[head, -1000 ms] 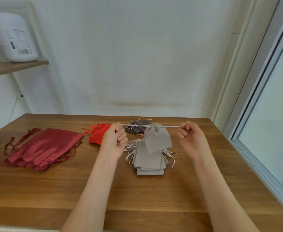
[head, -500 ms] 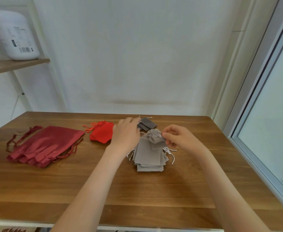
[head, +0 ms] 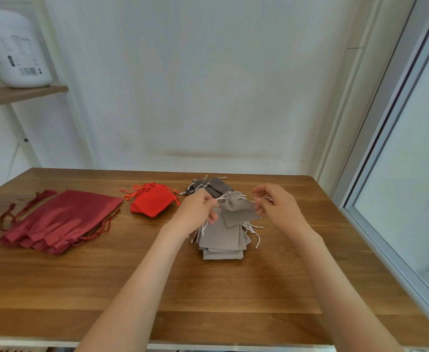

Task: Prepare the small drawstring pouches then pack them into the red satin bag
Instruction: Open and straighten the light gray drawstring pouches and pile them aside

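A light grey drawstring pouch (head: pixel 237 209), its neck cinched, hangs just above a stack of light grey pouches (head: pixel 222 241) on the wooden table (head: pixel 157 288). My left hand (head: pixel 196 212) pinches its white cord on the left side. My right hand (head: pixel 278 209) pinches the cord and pouch edge on the right. A pile of dark red satin bags (head: pixel 58 221) lies at the left. Small bright red pouches (head: pixel 153 203) sit in the middle, and dark grey pouches (head: pixel 212 186) lie behind my hands.
A white container (head: pixel 15 49) stands on a wooden shelf (head: pixel 23 94) at the upper left. A window frame (head: pixel 386 224) runs along the table's right edge. The white wall is close behind the table.
One second ago my hands were wide apart with the cord stretched taut. They came together over the stack, and now hold the cinched pouch by its cords, a little apart again.
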{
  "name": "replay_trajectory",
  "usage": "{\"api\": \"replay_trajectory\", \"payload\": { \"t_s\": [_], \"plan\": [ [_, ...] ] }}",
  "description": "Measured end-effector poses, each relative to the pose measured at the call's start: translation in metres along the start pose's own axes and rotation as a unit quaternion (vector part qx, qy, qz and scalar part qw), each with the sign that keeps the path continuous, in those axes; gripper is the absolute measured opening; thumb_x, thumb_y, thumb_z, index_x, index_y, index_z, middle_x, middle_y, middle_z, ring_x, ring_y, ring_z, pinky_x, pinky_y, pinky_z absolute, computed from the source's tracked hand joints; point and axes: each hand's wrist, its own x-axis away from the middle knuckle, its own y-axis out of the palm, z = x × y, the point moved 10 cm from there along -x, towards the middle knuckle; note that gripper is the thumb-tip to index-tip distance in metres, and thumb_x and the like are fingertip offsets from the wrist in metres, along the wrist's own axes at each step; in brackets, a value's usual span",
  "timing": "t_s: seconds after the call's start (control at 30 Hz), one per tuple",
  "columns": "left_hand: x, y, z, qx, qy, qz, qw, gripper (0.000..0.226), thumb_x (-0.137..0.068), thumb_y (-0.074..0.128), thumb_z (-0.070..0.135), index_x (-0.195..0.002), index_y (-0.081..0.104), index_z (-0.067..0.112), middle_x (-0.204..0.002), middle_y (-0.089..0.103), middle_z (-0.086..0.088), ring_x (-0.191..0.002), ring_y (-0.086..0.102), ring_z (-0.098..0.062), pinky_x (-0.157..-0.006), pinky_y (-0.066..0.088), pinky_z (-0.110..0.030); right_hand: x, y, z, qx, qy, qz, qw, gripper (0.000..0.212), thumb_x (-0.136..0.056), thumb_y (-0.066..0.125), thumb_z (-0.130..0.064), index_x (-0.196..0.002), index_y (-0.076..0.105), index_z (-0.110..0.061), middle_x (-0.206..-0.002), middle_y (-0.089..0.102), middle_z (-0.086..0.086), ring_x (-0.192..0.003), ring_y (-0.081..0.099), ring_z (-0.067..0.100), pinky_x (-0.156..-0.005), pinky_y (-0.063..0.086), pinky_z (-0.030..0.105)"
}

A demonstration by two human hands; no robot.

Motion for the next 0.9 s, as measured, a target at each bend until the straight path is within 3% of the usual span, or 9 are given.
{"api": "replay_trajectory", "payload": {
  "t_s": [0.1, 0.17, 0.23, 0.33, 0.47, 0.6, 0.73, 0.9],
  "plan": [
    [0.003, 0.005, -0.012, -0.036, -0.046, -0.056, 0.997, 0.018, -0.101, 0.043, 0.023, -0.093, 0.056, 0.013, -0.082, 0.072, -0.002, -0.068, 0.063, -0.012, -0.065, 0.045, -0.024, -0.001, 0.002, 0.001, 0.053, 0.0, -0.019, 0.998, 0.023, -0.095, 0.045, -0.004, -0.1, 0.063, -0.017, -0.085, 0.064, 0.0, -0.067, 0.061, 0.008, -0.061, 0.046, 0.009],
    [0.004, 0.004, -0.014, 0.0, -0.052, -0.07, 0.996, 0.02, -0.099, 0.047, 0.024, -0.09, 0.062, 0.012, -0.078, 0.072, 0.0, -0.068, 0.065, -0.01, -0.072, 0.048, -0.027, -0.002, 0.003, 0.002, 0.079, 0.003, -0.031, 0.996, 0.021, -0.095, 0.047, -0.009, -0.094, 0.066, -0.017, -0.081, 0.063, -0.004, -0.074, 0.061, 0.012, -0.068, 0.05, 0.02],
    [0.006, -0.003, -0.011, 0.06, -0.053, -0.061, 0.995, 0.022, -0.097, 0.051, 0.026, -0.09, 0.065, 0.011, -0.079, 0.07, 0.001, -0.068, 0.065, -0.008, -0.07, 0.049, -0.026, -0.002, 0.004, 0.003, 0.05, 0.014, -0.044, 0.998, 0.019, -0.095, 0.049, -0.015, -0.089, 0.068, -0.016, -0.079, 0.066, -0.002, -0.077, 0.062, 0.015, -0.072, 0.051, 0.029],
    [0.006, -0.014, -0.008, 0.16, -0.059, -0.028, 0.985, 0.029, -0.096, 0.053, 0.032, -0.082, 0.064, 0.009, -0.078, 0.065, 0.0, -0.072, 0.063, -0.01, -0.075, 0.051, -0.028, 0.0, 0.005, 0.005, -0.03, 0.037, -0.055, 0.997, 0.027, -0.099, 0.046, -0.025, -0.087, 0.064, -0.009, -0.083, 0.068, 0.003, -0.077, 0.062, 0.015, -0.072, 0.051, 0.028],
    [0.003, -0.018, -0.014, 0.347, -0.09, 0.006, 0.933, 0.032, -0.092, 0.058, 0.034, -0.07, 0.057, 0.011, -0.069, 0.06, 0.001, -0.073, 0.06, -0.012, -0.076, 0.049, -0.027, 0.003, 0.014, 0.01, -0.2, 0.068, -0.076, 0.974, 0.04, -0.101, 0.041, -0.031, -0.069, 0.058, -0.013, -0.088, 0.065, 0.009, -0.08, 0.059, 0.019, -0.078, 0.049, 0.036],
    [0.006, -0.023, -0.006, 0.486, -0.044, 0.008, 0.873, 0.043, -0.095, 0.053, 0.03, -0.056, 0.061, 0.012, -0.075, 0.052, -0.004, -0.062, 0.044, -0.01, -0.068, 0.039, -0.026, 0.005, 0.023, 0.013, -0.293, 0.074, -0.084, 0.95, 0.039, -0.101, 0.04, -0.031, -0.07, 0.049, -0.01, -0.081, 0.064, 0.002, -0.079, 0.055, 0.019, -0.074, 0.045, 0.032],
    [0.013, -0.019, 0.017, 0.552, 0.038, -0.064, 0.83, 0.026, -0.087, 0.054, 0.017, -0.071, 0.072, 0.007, -0.097, 0.069, -0.01, -0.063, 0.053, -0.008, -0.06, 0.051, -0.019, 0.007, 0.022, 0.003, -0.289, 0.045, -0.066, 0.954, 0.03, -0.099, 0.044, -0.018, -0.074, 0.057, -0.01, -0.077, 0.06, -0.003, -0.082, 0.051, 0.017, -0.076, 0.041, 0.03],
    [0.015, -0.007, 0.022, 0.541, 0.031, -0.097, 0.835, 0.016, -0.083, 0.057, 0.007, -0.085, 0.072, 0.001, -0.102, 0.07, -0.014, -0.067, 0.059, -0.009, -0.065, 0.055, -0.02, 0.011, 0.013, -0.024, -0.319, -0.018, -0.056, 0.946, 0.022, -0.094, 0.049, -0.012, -0.075, 0.06, -0.01, -0.096, 0.065, -0.002, -0.099, 0.056, 0.014, -0.093, 0.036, 0.034]
  ]
}}
